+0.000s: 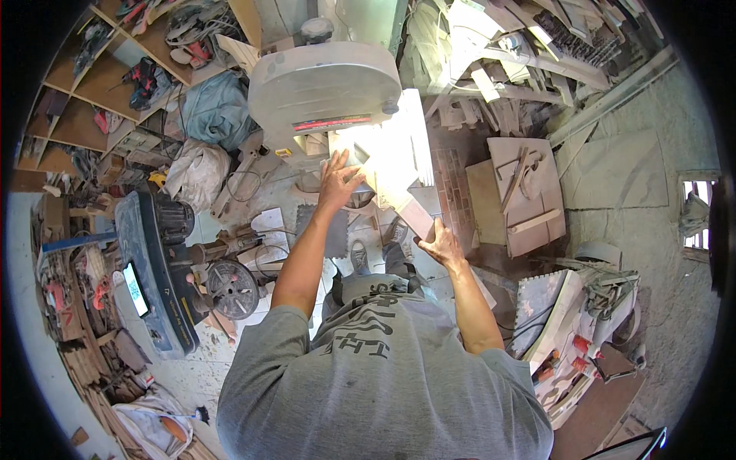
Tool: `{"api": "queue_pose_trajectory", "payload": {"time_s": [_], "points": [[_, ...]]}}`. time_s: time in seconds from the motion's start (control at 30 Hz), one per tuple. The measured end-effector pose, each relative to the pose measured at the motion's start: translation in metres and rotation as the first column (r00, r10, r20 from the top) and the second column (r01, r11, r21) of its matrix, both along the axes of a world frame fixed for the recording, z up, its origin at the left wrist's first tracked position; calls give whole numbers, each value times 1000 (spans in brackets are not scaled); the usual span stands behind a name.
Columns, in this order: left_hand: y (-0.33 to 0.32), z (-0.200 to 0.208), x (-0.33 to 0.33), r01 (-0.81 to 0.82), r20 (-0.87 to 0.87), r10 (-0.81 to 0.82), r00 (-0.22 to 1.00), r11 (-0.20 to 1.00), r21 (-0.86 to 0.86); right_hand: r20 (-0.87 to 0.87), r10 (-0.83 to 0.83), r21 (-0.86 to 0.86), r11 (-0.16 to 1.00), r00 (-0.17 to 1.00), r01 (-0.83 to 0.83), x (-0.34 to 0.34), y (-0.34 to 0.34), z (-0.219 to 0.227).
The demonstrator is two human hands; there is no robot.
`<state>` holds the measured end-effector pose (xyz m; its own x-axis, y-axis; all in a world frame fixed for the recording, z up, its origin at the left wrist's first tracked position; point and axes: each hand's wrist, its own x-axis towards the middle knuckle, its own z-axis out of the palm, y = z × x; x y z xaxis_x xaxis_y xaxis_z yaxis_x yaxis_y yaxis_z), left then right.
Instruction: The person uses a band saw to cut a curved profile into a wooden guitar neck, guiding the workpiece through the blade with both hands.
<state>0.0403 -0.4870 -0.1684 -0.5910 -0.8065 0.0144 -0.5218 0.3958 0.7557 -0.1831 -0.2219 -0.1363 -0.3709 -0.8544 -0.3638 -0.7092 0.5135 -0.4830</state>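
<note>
A large grey band saw (322, 84) stands in front of me, its worktable (395, 142) washed out by bright light. On the table lies a pale wooden board (415, 218), its near end sticking out toward me at a slant. My right hand (443, 245) grips that near end, thumb on top. My left hand (338, 182) rests at the table's left edge with fingers stretched out, close to the board's left side. Glare hides the blade and the far end of the board, and I cannot tell whether the left fingertips touch the wood.
A drill press (157, 268) lies or stands at left, a lit phone (135, 289) on it. Shelves (100, 77) with power tools fill the upper left. Scrap wood (521, 46) is heaped at upper right. Wooden panels (537, 199) and offcuts (567, 307) stand at right.
</note>
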Motion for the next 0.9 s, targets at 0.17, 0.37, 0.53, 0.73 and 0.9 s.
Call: {"api": "queue_pose_trajectory", "payload": {"time_s": [0.17, 0.37, 0.53, 0.73, 0.9], "points": [[0, -2, -1, -11, -9, 12, 1000, 1000, 10, -16, 4, -16, 1000, 1000, -4, -1, -1, 2], [1, -1, -2, -11, 7, 10, 1000, 1000, 11, 33, -6, 83, 997, 999, 3, -2, -5, 10], [1, 0, -3, -28, -11, 28, 1000, 999, -19, 12, -12, 107, 994, 1000, 11, -2, -7, 14], [2, 2, -3, -37, -24, 36, 999, 999, -15, 4, -14, 110, 994, 1000, 14, -4, -8, 14], [4, 2, -5, -54, -33, 54, 998, 998, -9, 36, -9, 90, 996, 999, 6, -7, -8, 13]]}}
